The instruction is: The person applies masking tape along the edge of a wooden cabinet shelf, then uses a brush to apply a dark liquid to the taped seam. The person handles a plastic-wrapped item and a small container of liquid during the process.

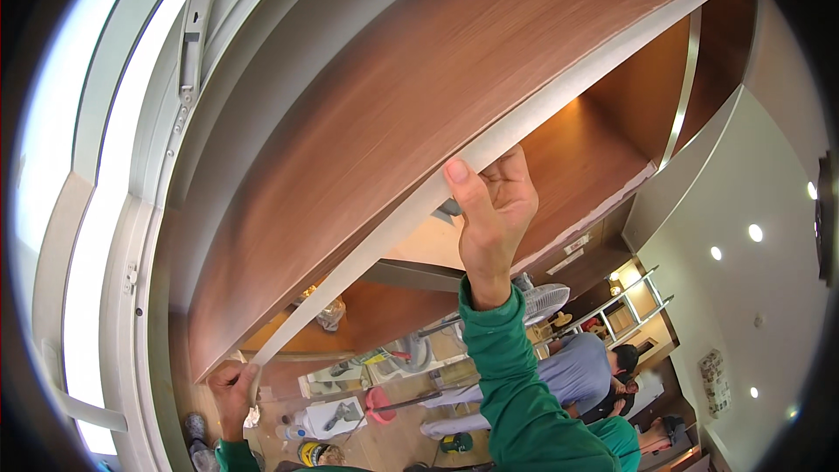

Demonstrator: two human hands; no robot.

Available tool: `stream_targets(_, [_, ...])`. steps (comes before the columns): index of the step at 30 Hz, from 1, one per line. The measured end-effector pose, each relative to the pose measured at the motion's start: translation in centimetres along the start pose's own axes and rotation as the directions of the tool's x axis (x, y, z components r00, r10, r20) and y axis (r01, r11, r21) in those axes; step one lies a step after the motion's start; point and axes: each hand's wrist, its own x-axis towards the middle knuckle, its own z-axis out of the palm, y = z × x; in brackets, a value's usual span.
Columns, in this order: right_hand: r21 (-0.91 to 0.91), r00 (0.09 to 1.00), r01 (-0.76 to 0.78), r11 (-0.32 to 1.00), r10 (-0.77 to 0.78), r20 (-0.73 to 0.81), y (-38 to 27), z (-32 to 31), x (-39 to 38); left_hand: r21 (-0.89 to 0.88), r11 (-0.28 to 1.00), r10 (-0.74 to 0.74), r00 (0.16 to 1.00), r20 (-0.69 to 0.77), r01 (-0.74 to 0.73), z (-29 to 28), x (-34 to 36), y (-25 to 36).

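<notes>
A broad brown wood panel (pixel 419 96) sweeps across the view, beside a white-framed window (pixel 77 210). A long pale strip (pixel 542 111) runs along the panel's edge, standing off from it between the two hands. A metal ladder (pixel 623 313) leans in the background. The right hand (pixel 491 218) sets its thumb on the strip, fingers curled; whether they grip I cannot tell. The left hand (pixel 232 392) pinches the strip's lower end near the panel's corner. Smallest is a pink tub (pixel 377 405) below.
</notes>
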Motion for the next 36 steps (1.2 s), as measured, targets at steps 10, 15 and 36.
stream_targets(10, [0.033, 1.0, -0.002, 0.999, 0.002, -0.012, 0.0, 0.2, 0.0, 0.021, 0.998, 0.063, 0.998, -0.009, -0.063, -0.8, 0.9, -2.8])
stream_targets(15, [0.041, 1.0, -0.003, 0.999, 0.003, -0.008, -0.1, 0.3, 0.0, 0.045, 0.992, 0.12, 0.993, -0.004, -0.119, -0.6, 0.6, -1.7])
stream_targets(36, [0.076, 1.0, -0.011, 0.997, 0.012, -0.006, 0.2, 0.3, 0.1, 0.041, 0.994, 0.105, 0.994, -0.003, -0.105, -0.1, 0.3, -1.3])
